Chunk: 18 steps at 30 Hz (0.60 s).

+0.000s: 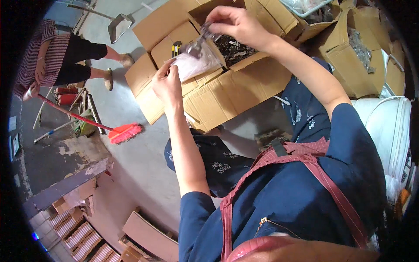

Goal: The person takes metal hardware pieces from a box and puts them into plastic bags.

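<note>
My left hand (168,85) pinches the near edge of a clear plastic bag (198,64) with a whitish look, above an open cardboard box (218,105). My right hand (238,27) is raised over the box's far side with its fingers closed on a small dark, shiny piece (206,31), too blurred to name. Between the hands, a greyish blurred shape (192,49) lies over the bag. Many small black parts (238,52) fill the box's right part. A yellow and black utility knife (176,49) stands by the bag's left edge.
Another open carton (349,56) with bagged parts stands at right, above a white bucket (384,126). At left, a person in a striped top (50,56) holds a red broom (124,132). A dustpan (120,28) lies farther back. Stacked trays (80,236) sit at lower left.
</note>
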Motion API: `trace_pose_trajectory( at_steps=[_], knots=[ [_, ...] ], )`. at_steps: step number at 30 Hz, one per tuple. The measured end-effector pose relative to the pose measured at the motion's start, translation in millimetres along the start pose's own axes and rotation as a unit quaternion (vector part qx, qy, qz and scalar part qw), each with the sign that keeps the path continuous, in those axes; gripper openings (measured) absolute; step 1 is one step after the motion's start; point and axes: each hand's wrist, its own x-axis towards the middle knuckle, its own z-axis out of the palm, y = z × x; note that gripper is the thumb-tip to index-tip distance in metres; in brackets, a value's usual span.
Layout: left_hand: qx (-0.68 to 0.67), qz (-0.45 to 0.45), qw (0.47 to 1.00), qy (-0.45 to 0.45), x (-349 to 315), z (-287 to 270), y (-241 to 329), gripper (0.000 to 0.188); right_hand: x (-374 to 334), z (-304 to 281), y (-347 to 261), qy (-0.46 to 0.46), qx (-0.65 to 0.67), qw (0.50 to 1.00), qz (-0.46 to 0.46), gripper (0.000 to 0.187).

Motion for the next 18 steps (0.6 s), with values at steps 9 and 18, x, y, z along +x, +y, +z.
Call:
trace_pose_trajectory(
  at_steps=[9,18],
  knots=[
    [0.024,-0.021,0.998,-0.048,5.9,8.5,8.8,0.026,-9.1,25.1,-9.6,0.02,-0.019,1.0,-0.009,0.013],
    [-0.09,-0.107,0.985,-0.1,8.2,18.0,6.6,0.016,-9.6,31.9,-6.2,0.026,-0.273,0.947,-0.165,0.01]
  ],
)
